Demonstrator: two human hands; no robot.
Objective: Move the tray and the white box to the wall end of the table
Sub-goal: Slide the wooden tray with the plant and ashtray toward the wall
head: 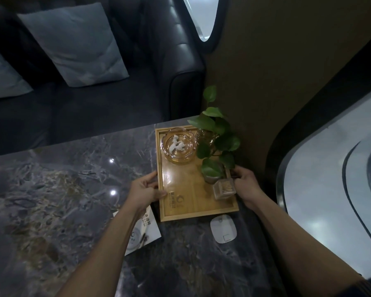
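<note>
A wooden tray (181, 209) lies on the dark marble table (62, 189) close to the brown wall. My left hand (145, 189) grips its left rim, thumb on the inner floor. My right hand (245, 183) holds the right rim beside the plant. On the tray stand a glass ashtray (178, 145) with white scraps, a leafy plant in a glass (215, 144) and a small clear toothpick holder (224, 189). The white box (223, 231), flat with rounded corners, lies on the table just in front of the tray.
A printed leaflet (147, 231) lies under my left forearm, left of the tray's near corner. A dark leather sofa (116, 71) with grey cushions (73, 42) stands beyond the table. The wall (276, 82) and a curved window (334, 179) bound the right side.
</note>
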